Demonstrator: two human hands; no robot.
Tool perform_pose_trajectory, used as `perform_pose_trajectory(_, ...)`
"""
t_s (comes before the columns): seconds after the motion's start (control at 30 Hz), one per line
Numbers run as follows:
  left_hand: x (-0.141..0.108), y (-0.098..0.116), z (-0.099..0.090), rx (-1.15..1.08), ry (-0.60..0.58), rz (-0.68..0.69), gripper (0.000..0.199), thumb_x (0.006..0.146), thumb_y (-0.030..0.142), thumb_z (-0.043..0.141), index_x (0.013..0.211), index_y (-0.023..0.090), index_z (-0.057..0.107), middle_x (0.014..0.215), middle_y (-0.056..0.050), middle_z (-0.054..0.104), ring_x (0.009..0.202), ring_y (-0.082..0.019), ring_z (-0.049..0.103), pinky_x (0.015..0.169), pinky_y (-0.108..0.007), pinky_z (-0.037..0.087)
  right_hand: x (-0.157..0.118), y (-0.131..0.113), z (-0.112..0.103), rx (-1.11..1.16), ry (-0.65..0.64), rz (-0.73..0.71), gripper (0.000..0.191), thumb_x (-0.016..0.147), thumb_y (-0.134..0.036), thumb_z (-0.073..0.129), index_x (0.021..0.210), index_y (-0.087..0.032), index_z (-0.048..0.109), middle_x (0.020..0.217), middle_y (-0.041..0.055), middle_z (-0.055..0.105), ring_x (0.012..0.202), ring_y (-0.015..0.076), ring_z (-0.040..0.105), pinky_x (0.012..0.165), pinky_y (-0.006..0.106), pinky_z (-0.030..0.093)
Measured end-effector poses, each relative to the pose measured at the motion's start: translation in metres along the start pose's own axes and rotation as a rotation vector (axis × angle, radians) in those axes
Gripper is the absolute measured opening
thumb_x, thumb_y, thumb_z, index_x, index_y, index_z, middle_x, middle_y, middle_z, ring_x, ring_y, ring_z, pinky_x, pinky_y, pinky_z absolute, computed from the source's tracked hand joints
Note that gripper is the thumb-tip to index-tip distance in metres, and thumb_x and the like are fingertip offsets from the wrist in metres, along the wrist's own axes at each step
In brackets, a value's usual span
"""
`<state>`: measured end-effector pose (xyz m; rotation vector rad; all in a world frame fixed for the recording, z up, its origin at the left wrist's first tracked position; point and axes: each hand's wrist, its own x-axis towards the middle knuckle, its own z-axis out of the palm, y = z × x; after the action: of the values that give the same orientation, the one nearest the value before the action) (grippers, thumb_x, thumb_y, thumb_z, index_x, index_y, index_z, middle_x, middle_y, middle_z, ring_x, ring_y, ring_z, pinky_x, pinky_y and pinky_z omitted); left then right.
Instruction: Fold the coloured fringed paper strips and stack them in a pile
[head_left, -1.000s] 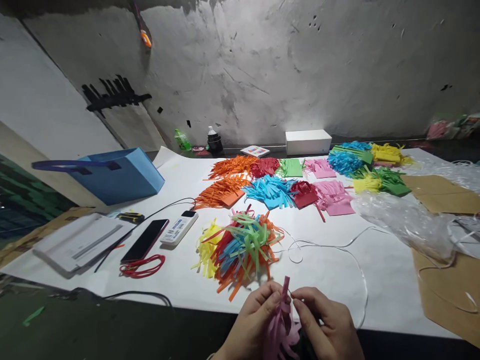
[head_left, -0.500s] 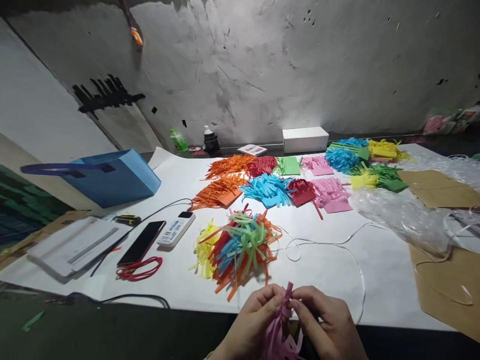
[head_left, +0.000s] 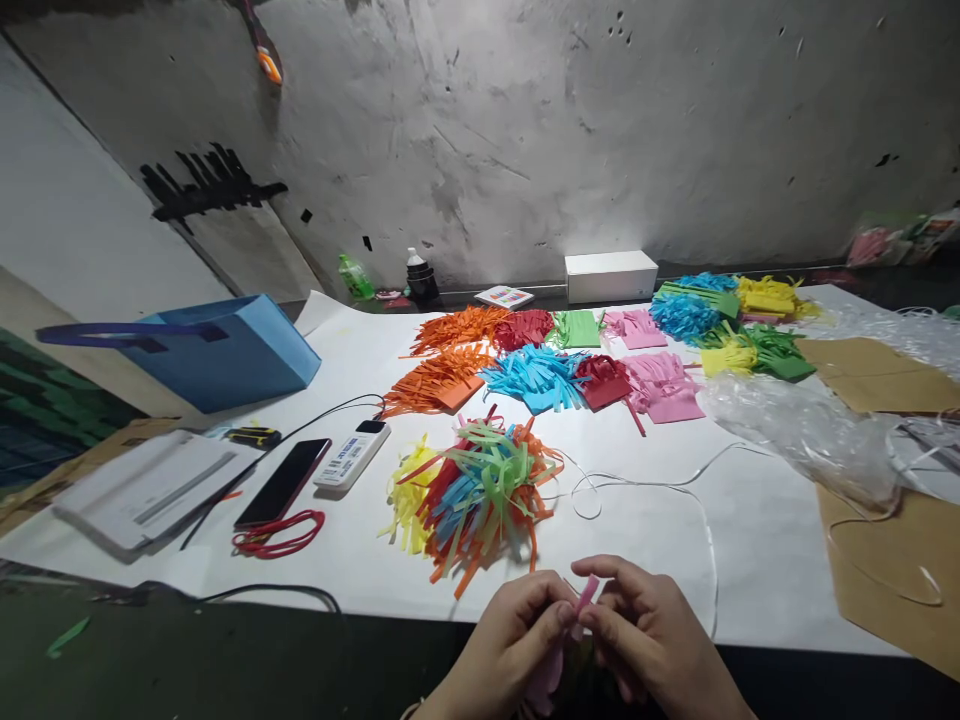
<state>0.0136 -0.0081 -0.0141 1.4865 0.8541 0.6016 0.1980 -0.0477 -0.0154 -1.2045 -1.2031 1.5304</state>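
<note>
Low at the table's front edge, my left hand (head_left: 529, 630) is closed on a pink paper tassel (head_left: 587, 592), whose narrow rolled top sticks up between the thumbs. My right hand (head_left: 641, 630) pinches the same piece from the other side, its index finger raised. Most of the tassel's fringe hangs below and is hidden by my hands. Just beyond them lies a bunch of fringed paper tassels (head_left: 480, 500) in yellow, red, blue, green and orange. A thin white cord (head_left: 660, 486) runs from the bunch to the right.
Fringed paper pieces (head_left: 536, 378) lie in rows at the back. Clear plastic wrap (head_left: 810, 430) and brown card (head_left: 885, 570) are on the right. A blue bag (head_left: 232, 350), a phone (head_left: 285, 485), a white device (head_left: 352, 457) and a red cord (head_left: 277, 535) lie left.
The pink tassel's top now tilts to the right and its fringe shows less. My right index finger has lifted away from it, and both hands have shifted slightly.
</note>
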Motion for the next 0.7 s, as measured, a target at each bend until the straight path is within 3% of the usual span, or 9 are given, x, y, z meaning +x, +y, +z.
perform_pose_trajectory(0.1,0.0,0.0,0.0,0.049,-0.042,0.032,0.041,0.095,0.053,0.055,0.075,0.018,0.064,0.073,-0.005,0.06,0.071,-0.018,0.054,0.065,-0.026,0.04,-0.001,0.0,0.002,0.125,-0.083,0.102,0.054,0.081,-0.059,0.069,0.113,-0.016,0.061,0.057,-0.0056,0.059,0.035,0.006,0.044,0.035,0.016,0.031)
perform_pose_trajectory(0.17,-0.001,0.003,-0.001,0.145,-0.053,0.066,0.038,0.097,0.048,0.053,0.076,0.019,0.065,0.077,-0.006,0.064,0.075,-0.019,0.057,0.069,-0.026,0.042,-0.001,0.0,0.004,0.109,-0.082,0.085,0.049,0.082,-0.06,0.068,0.105,-0.017,0.064,0.057,-0.0061,0.056,0.035,0.0057,0.041,0.035,0.016,0.029)
perform_pose_trajectory(0.27,-0.002,0.009,-0.002,0.316,-0.06,0.126,0.032,0.1,0.039,0.049,0.084,0.019,0.068,0.084,-0.008,0.067,0.078,-0.019,0.058,0.072,-0.026,0.042,0.0,0.0,0.006,-0.131,0.058,-0.107,0.035,0.093,-0.053,0.058,0.086,-0.019,0.064,0.062,-0.004,0.054,0.049,0.0083,0.046,0.045,0.019,0.035)
perform_pose_trajectory(0.37,-0.003,0.007,-0.001,0.37,-0.085,0.184,0.031,0.101,0.036,0.046,0.092,0.019,0.071,0.087,-0.01,0.069,0.08,-0.02,0.059,0.074,-0.026,0.042,0.002,0.001,0.008,-0.274,0.194,-0.337,0.03,0.097,-0.042,0.057,0.077,-0.02,0.062,0.082,0.0017,0.059,0.076,0.0147,0.057,0.067,0.024,0.046)
perform_pose_trajectory(0.43,-0.004,0.0,0.003,0.318,-0.122,0.177,0.036,0.101,0.041,0.046,0.092,0.018,0.073,0.083,-0.01,0.07,0.076,-0.02,0.06,0.072,-0.026,0.043,0.003,0.002,0.007,-0.099,0.244,-0.4,0.026,0.098,-0.04,0.057,0.08,-0.021,0.061,0.086,0.0023,0.06,0.082,0.0157,0.058,0.072,0.025,0.048)
perform_pose_trajectory(0.5,-0.004,-0.012,0.008,0.204,-0.115,0.113,0.042,0.1,0.047,0.047,0.092,0.018,0.075,0.076,-0.009,0.071,0.069,-0.019,0.061,0.068,-0.026,0.043,0.003,0.0,0.003,0.261,0.288,-0.411,0.022,0.099,-0.041,0.056,0.084,-0.024,0.059,0.066,-0.0039,0.053,0.061,0.012,0.052,0.06,0.023,0.047)
perform_pose_trajectory(0.57,-0.004,-0.025,0.015,0.064,-0.02,0.041,0.044,0.097,0.053,0.052,0.089,0.017,0.076,0.072,-0.008,0.071,0.065,-0.018,0.06,0.065,-0.025,0.042,0.002,-0.006,-0.006,0.607,0.336,-0.398,0.021,0.097,-0.042,0.059,0.084,-0.026,0.056,0.051,-0.0105,0.032,0.041,0.0086,0.03,0.043,0.018,0.037)
perform_pose_trajectory(0.63,-0.004,-0.037,0.019,-0.129,0.104,-0.002,0.04,0.093,0.054,0.059,0.087,0.017,0.075,0.074,-0.007,0.071,0.067,-0.017,0.06,0.066,-0.024,0.043,-0.003,-0.014,-0.021,0.791,0.394,-0.375,0.02,0.093,-0.041,0.065,0.083,-0.026,0.055,0.052,-0.0122,0.02,0.041,0.0079,0.011,0.036,0.017,0.023)
perform_pose_trajectory(0.7,-0.007,-0.046,0.02,-0.388,0.179,-0.003,0.036,0.09,0.052,0.064,0.082,0.018,0.074,0.083,-0.006,0.072,0.072,-0.017,0.061,0.07,-0.026,0.045,-0.014,-0.023,-0.039,0.85,0.473,-0.381,0.021,0.089,-0.038,0.071,0.082,-0.025,0.055,0.054,-0.0118,0.017,0.045,0.0085,0.004,0.035,0.019,0.016)
